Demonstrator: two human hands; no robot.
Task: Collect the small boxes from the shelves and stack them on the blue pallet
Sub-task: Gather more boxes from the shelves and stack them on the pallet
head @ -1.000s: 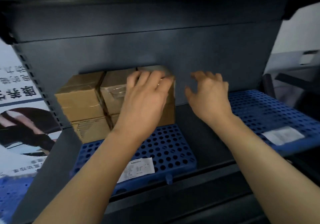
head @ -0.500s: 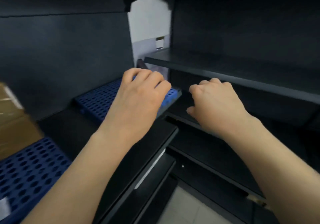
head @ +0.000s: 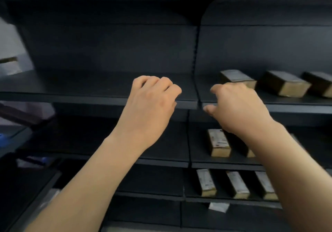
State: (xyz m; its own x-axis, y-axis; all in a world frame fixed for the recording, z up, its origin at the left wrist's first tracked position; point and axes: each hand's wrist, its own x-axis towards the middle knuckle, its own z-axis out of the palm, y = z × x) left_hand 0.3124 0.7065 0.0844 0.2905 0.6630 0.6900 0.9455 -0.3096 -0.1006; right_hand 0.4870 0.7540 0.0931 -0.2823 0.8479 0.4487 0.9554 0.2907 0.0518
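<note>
Dark shelving fills the view. Small brown boxes lie on the right-hand bay: three on the upper shelf (head: 284, 85), two on the middle shelf (head: 218, 142), three on the lower shelf (head: 237, 185). My left hand (head: 150, 106) hovers in front of the upper shelf edge with its fingers curled and holds nothing. My right hand (head: 237, 107) is raised just left of the nearest upper box (head: 237, 78), fingers loosely bent, holding nothing, and partly covers the middle-shelf boxes. The blue pallet shows only as a sliver at the far left edge (head: 2, 139).
The left-hand bay of the dark shelves (head: 89, 88) holds nothing I can see. A vertical upright (head: 195, 61) divides the two bays. A small white tag (head: 218, 207) hangs on the lowest shelf edge. A pale wall shows at the far left.
My view has swung right, away from the blue pallets and their stacked boxes, to another shelf unit with small boxes. Both hands stayed raised in front of me, with the fingers more curled.
</note>
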